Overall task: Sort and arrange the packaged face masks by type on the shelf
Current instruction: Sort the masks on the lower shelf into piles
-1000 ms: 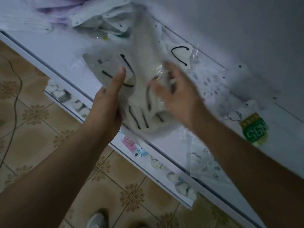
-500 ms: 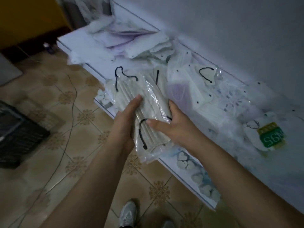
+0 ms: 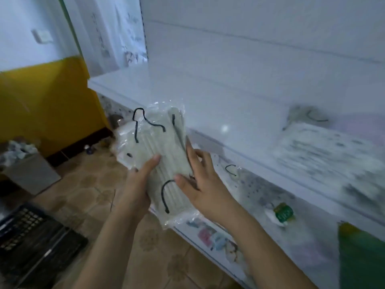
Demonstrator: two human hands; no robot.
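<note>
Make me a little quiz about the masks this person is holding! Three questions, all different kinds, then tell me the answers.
1. True or false: both the left hand and the right hand hold the bundle of packaged masks.
2. What colour are the ear loops on the masks in the bundle? A) pink B) black C) yellow
3. Fill in the gap: the bundle is held in front of the white ____, not lying on it.

Key
1. True: the left thumb lies across the front, and the right hand grips the other edge.
2. B, black.
3. Shelf.
</note>
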